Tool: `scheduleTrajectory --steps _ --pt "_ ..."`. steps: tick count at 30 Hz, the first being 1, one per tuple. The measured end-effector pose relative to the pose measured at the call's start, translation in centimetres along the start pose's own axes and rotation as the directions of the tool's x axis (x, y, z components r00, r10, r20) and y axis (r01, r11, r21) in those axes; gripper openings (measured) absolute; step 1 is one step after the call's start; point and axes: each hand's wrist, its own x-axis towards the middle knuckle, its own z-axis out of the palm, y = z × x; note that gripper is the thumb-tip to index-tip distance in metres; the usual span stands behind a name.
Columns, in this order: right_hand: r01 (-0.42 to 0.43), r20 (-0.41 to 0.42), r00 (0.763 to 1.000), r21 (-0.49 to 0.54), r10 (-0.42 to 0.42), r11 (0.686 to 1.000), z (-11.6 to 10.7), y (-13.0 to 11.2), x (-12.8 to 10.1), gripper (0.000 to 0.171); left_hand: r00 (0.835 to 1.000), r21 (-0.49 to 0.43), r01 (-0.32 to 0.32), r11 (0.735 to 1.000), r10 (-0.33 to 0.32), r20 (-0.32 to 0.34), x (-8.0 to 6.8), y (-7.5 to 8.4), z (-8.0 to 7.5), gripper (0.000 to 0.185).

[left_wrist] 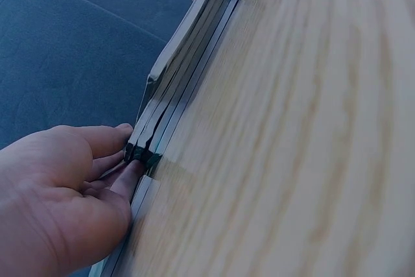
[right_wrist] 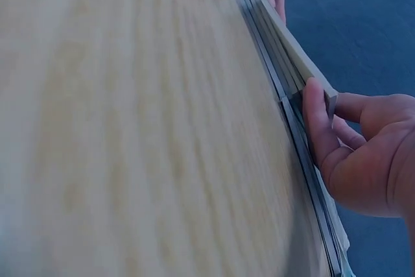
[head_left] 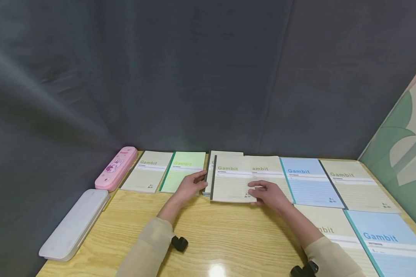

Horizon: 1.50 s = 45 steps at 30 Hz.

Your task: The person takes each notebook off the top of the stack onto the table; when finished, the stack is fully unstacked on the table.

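Far left of the head view: a white case (head_left: pixel 74 225) lies along the table (head_left: pixel 208 238) edge, with a pink case (head_left: pixel 116 168) above it toward the frame's middle left. Next to the right, a beige notebook (head_left: pixel 147 171) and a green notebook (head_left: pixel 184 170) lie flat, side by side.

Centre: my left hand (head_left: pixel 190 187) rests over the green notebook's lower right corner, its fingers (left_wrist: pixel 107 160) curled and pinching the dark spine of the stack (head_left: pixel 231 177) of notebooks (the left wrist view shows fingertips pressed against several spines at once). The stack sits just right of frame centre, its top cover beige with a black spine; a second beige cover shows behind it at the upper edge.

Right of centre: my right hand (head_left: pixel 270 195) grips the stack's lower right corner, thumb (right_wrist: pixel 316 121) along the page edges and fingers curled beneath, the top notebook's corner lifted slightly.

Further right: a blue notebook (head_left: pixel 308 181), then another beige one (head_left: pixel 357 184). Lower right: a large blue notebook (head_left: pixel 391 246) overlaps a beige one (head_left: pixel 336 227).
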Motion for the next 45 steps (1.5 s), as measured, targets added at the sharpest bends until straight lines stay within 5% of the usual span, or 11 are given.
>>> scheduleTrajectory --steps 22,45 --pt "-0.05 -0.086 0.995 -0.026 0.048 0.998 -1.7 2.1 -5.9 0.038 1.0 -0.02 0.013 1.0 -0.013 0.006 0.1 0.2 0.1 0.058" --pt "-0.17 -0.07 0.984 -0.063 0.166 0.983 -3.6 3.6 -12.9 0.048 0.999 0.0 0.032 0.999 -0.032 -0.004 0.1 -0.2 0.0 0.062"
